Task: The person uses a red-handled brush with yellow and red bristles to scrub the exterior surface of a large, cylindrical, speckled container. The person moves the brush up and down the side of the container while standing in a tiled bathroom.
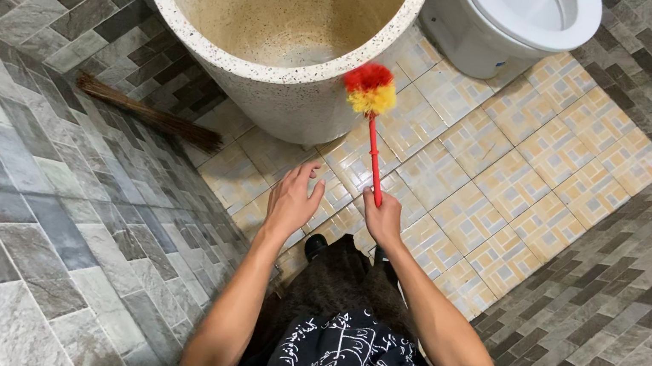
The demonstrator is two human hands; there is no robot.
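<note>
My right hand grips the lower end of a red-handled toilet brush. Its red and yellow bristle head points up and away from me, close to the outer wall of a big round speckled stone tub. My left hand hovers beside it with the fingers spread, holding nothing, just in front of the tub's base. Both arms reach forward over my dark patterned clothing.
A white toilet bowl stands at the top right on beige floor tiles. A bundle broom of brown twigs leans at the tub's left against the grey tiled wall. More grey tiling rises on the right.
</note>
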